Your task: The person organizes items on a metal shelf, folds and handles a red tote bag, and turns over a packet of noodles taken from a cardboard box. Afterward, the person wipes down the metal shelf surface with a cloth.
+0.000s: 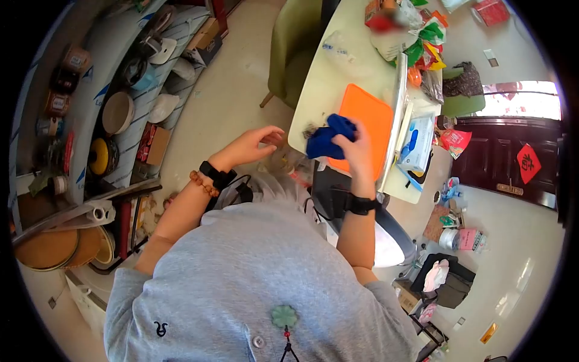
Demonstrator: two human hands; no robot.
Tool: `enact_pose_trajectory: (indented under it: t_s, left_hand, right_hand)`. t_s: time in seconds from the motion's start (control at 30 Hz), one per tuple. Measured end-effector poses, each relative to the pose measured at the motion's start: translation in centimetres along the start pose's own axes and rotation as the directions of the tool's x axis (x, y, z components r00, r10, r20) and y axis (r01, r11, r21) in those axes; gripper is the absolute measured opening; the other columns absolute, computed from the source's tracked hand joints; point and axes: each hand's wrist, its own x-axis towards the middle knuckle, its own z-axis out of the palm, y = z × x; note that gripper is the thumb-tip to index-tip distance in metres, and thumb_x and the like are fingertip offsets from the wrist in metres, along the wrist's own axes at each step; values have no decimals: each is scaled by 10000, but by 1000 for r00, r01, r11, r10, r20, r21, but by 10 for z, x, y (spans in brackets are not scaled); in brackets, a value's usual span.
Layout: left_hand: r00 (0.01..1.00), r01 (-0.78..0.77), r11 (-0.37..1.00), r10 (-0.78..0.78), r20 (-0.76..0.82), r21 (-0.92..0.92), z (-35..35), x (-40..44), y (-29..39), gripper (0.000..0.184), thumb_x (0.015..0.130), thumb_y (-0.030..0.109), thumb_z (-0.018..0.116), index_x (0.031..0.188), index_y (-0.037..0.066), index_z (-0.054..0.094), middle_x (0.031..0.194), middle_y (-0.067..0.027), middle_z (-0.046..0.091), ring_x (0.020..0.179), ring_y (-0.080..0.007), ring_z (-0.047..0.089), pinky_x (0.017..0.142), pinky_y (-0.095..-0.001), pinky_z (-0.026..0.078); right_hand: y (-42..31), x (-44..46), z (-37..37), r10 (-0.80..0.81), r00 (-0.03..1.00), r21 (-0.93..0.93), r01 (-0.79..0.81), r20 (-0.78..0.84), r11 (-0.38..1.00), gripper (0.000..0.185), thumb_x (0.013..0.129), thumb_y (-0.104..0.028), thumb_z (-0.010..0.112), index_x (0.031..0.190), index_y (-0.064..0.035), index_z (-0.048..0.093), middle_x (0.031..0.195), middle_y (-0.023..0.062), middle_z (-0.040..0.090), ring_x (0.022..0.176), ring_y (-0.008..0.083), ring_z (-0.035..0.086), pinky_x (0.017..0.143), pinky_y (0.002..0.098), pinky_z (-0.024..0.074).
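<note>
My right hand grips a crumpled dark blue cloth over the near corner of the table. Part of the cloth overlaps an orange board lying flat on the tabletop. Some small dark bits lie beside the cloth, too small to name. My left hand hovers off the table's left edge, fingers loosely apart and nothing in them.
The pale table carries plastic bags of food packets at its far end and a blue-and-white box on the right. A green chair stands behind it. Shelves with bowls line the left.
</note>
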Motion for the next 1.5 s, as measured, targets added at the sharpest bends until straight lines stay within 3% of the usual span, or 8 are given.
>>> enact_pose_trajectory:
  t_s: [0.2, 0.27, 0.5, 0.63, 0.73, 0.9, 1.33, 1.5]
  left_hand:
    - [1000, 11, 1000, -11, -20, 9, 5, 25, 5, 351, 864, 40, 554, 1213, 24, 516, 1100, -108, 621, 1044, -212, 596, 941, -333, 463]
    - [999, 47, 999, -47, -21, 11, -1, 26, 1, 371, 878, 41, 548, 1246, 31, 503, 1136, -108, 613, 1064, -200, 589, 953, -329, 456]
    - [965, 141, 990, -135, -224, 9, -31, -10, -30, 384, 873, 13, 529, 1255, 30, 497, 1152, -109, 611, 1087, -193, 585, 958, -330, 453]
    - [899, 199, 978, -204, -388, -54, -49, -53, -42, 387, 869, 1, 530, 1253, 34, 498, 1150, -104, 611, 1079, -189, 585, 952, -323, 453]
    - [822, 220, 969, -246, -513, -111, -58, -94, -56, 381, 866, 4, 537, 1244, 40, 505, 1131, -101, 615, 1056, -185, 588, 934, -316, 458]
    - [640, 196, 959, -285, -713, -206, -68, -188, -95, 329, 866, 35, 565, 1193, 43, 526, 1080, -93, 624, 1002, -185, 597, 884, -311, 476]
    - [241, 364, 844, -493, -836, -392, -102, -407, -223, 208, 877, 181, 629, 1001, 28, 561, 959, -92, 644, 950, -201, 621, 841, -318, 491]
    - [120, 378, 808, -526, -842, -451, -119, -424, -270, 230, 882, 194, 644, 1033, 42, 560, 955, -71, 625, 942, -167, 605, 838, -316, 489]
  right_hand:
    - [19, 42, -66, -64, 976, -113, 41, -210, 993, 483, 660, 38, 658, 1131, 7, 558, 948, 109, 645, 837, 166, 627, 742, 279, 517]
    - [39, 59, -71, -118, 961, -340, 27, -250, 940, 467, 665, -5, 676, 1116, 24, 556, 964, 125, 654, 874, 203, 641, 779, 303, 518]
    - [42, 88, -43, -58, 944, -827, -255, -326, 502, 638, 698, -267, 745, 1250, -14, 546, 1173, 246, 607, 1090, 357, 598, 902, 415, 490]
    - [33, 121, 9, -232, 972, -648, 165, -19, 744, 554, 718, -288, 744, 1182, -29, 590, 1125, 198, 633, 1083, 354, 584, 930, 413, 459]
    - [3, 138, 82, -16, 970, -272, 84, 244, 959, 504, 763, -264, 739, 1178, -20, 588, 1100, 155, 647, 1024, 272, 601, 852, 352, 475]
    - [-49, 122, 206, 87, 786, -42, -78, 612, 996, 447, 831, -198, 698, 1229, -39, 572, 1119, 84, 632, 972, 147, 572, 824, 279, 444]
    - [-17, 11, 488, 300, 306, -233, -236, 903, 943, 377, 891, -108, 575, 1249, -1, 528, 1152, 140, 610, 1106, 239, 563, 940, 377, 474]
    - [33, 6, 574, 441, 228, -394, -225, 868, 891, 387, 918, -135, 551, 1269, 21, 496, 1188, 170, 580, 1118, 285, 555, 957, 397, 477]
